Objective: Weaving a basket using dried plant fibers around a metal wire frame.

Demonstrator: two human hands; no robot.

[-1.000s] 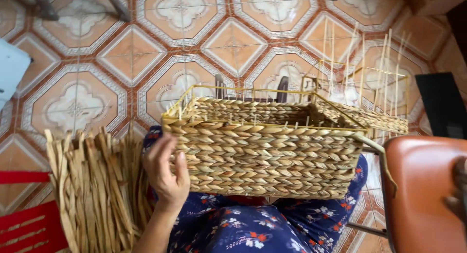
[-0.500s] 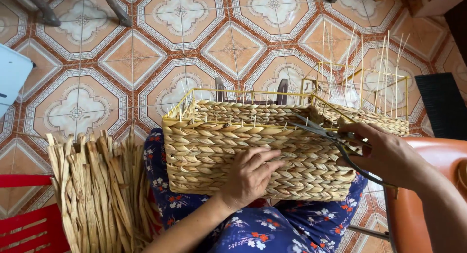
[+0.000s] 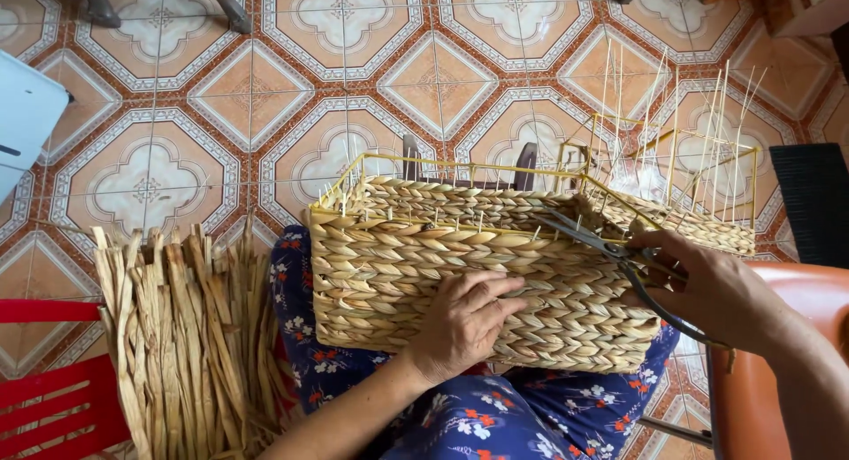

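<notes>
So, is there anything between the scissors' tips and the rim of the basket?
Nothing visible does. The right hand holds the scissors with the tips already at the basket rim. The left hand lies flat lower, on the woven side.

The basket [image 3: 478, 283] on my lap is straw-tan braid on a yellow wire frame [image 3: 460, 168]. My trousers [image 3: 495, 420] are dark blue with red and white flowers. The far floor tiles [image 3: 292, 97] are orange and white, and the bench [image 3: 44, 398] at near left is red.

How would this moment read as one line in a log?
left hand: flat on basket | right hand: holds scissors at basket rim | straw bundle: beside lap
</notes>
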